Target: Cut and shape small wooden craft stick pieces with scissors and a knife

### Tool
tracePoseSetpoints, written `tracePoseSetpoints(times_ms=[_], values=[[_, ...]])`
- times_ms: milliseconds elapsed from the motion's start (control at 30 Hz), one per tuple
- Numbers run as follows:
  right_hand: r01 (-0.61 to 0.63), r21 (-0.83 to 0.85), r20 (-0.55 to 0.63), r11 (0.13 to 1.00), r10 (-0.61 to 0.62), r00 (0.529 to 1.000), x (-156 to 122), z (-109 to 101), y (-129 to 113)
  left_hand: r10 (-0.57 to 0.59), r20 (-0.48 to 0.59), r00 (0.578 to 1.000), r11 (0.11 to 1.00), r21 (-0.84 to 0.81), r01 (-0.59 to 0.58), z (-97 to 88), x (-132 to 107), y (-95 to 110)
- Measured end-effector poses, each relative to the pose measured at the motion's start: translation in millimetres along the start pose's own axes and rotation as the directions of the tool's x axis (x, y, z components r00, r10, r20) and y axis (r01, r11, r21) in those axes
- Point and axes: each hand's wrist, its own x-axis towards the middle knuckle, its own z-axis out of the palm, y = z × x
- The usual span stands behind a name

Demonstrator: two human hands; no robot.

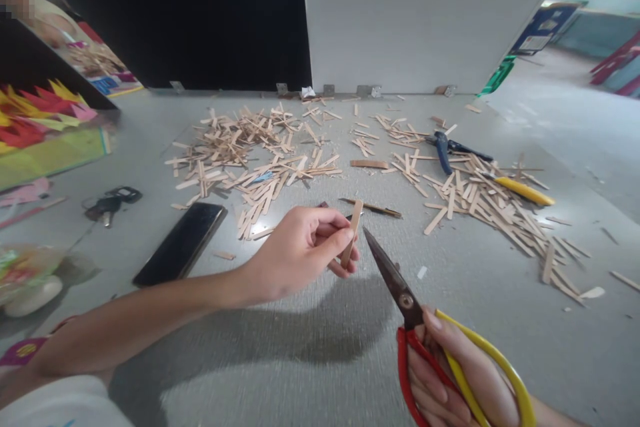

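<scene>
Between its thumb and fingers, my left hand [305,247] pinches a short flat wooden stick [354,230], held nearly upright. My right hand [455,367] is wrapped round the handles of a pair of scissors [395,273], one handle red and the other yellow. The dark blades look closed, and their tips point up and left, just to the right of the stick and apart from it. Behind the stick a thin brownish pen-like tool [380,208] lies on the grey surface [280,373]. One loose wooden piece [369,164] lies farther back.
Heaps of cut wooden sticks lie at the back left [235,137] and right [500,203]. Dark-handled pliers [443,150] and a yellow cutter [525,191] rest on the right heap. Left are a phone [180,243] and keys [110,203]. A black and white panel [400,20] stands behind.
</scene>
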Motion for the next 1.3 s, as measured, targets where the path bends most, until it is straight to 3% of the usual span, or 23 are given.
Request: tracePoseSetpoints(times_ms=[167, 300, 467, 633, 867, 1067, 1300], values=[[-0.007, -0.059, -0.095, 0.998, 0.001, 0.996, -5.5, 9.3, -6.3, 0.017, 0.011, 1.000, 0.999, -0.037, -0.017, 0.7, -0.1, 0.8], [-0.005, -0.138, -0.172, 0.990, -0.019, 0.985, -9.9, 3.4, -3.3, 0.050, -0.001, 0.999, 0.998, -0.036, -0.050, 1.4, 0.2, -1.7], [0.056, -0.352, -0.081, 0.934, -0.090, 0.993, -12.8, -1.8, -3.2, 0.081, -0.002, 0.997, 0.997, -0.017, -0.081, 2.0, -2.5, -5.1], [0.058, -0.430, -0.039, 0.901, -0.083, 0.996, -12.8, 4.0, -13.1, 0.094, 0.041, 0.995, 0.994, 0.045, -0.096, -0.9, -7.9, 1.7], [0.062, -0.362, -0.034, 0.930, -0.079, 0.996, -16.8, 6.0, -13.8, 0.100, 0.081, 0.992, 0.985, 0.133, -0.110, -4.3, -13.5, 12.2], [0.011, -0.141, -0.024, 0.990, -0.014, 1.000, -22.2, -10.5, -4.2, 0.109, 0.117, 0.987, 0.975, 0.179, -0.129, -6.4, -15.5, 15.9], [0.022, -0.124, -0.026, 0.992, -0.025, 0.999, -15.8, -11.3, -4.4, -0.004, 0.124, 0.992, 0.976, 0.219, -0.024, -9.0, -16.2, 18.0]])
